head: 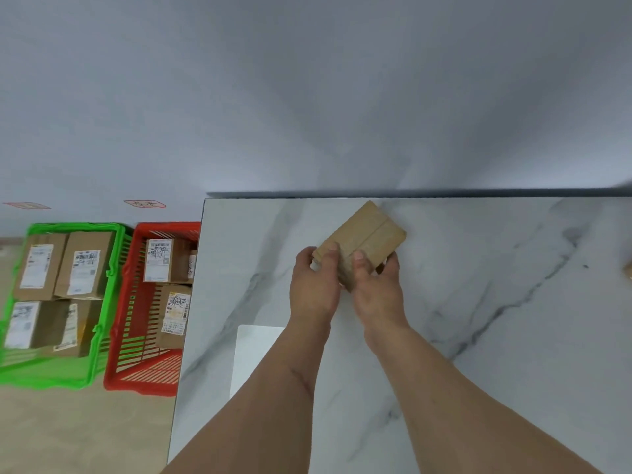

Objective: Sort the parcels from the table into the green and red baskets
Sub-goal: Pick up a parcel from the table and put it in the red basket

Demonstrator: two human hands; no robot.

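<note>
A small brown cardboard parcel [367, 234] is tilted above the white marble table [478, 336], its plain taped side facing up. My left hand [314, 285] grips its near left corner, thumb on top. My right hand [374, 285] grips its near edge beside the left, thumb on top. On the floor to the left stand the green basket [102, 302] with several labelled parcels and the red basket [126, 319] with labelled parcels; the table edge hides part of the red one.
A white sheet [256, 354] lies on the table near my left forearm. A bit of another brown object [628, 270] shows at the right frame edge. Two red-bordered labels [144, 203] are on the wall above the baskets. A grey wall runs behind the table.
</note>
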